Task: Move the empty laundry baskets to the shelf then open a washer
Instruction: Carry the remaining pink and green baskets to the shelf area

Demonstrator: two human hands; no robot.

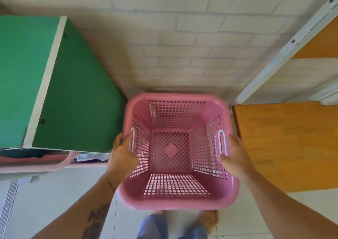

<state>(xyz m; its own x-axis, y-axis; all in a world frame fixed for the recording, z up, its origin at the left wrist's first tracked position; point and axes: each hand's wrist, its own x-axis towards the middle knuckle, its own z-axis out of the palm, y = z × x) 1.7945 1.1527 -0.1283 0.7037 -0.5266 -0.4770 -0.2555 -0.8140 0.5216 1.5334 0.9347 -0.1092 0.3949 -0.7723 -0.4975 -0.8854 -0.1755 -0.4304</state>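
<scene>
A pink plastic laundry basket (182, 201) with perforated walls and white side handles is held in front of me, seen from above; it is empty. My left hand (123, 153) grips its left rim at the white handle. My right hand (235, 155) grips the right rim at the other handle. The basket hangs between a green unit on the left and an orange shelf board (287, 143) on the right. No washer is in view.
A green box-like unit (76, 92) with a white edge stands at the left, with another pink basket (34, 163) under it. A white metal shelf post (285, 50) slants up at the right. A white brick wall is ahead; white floor tiles and my bare feet lie below.
</scene>
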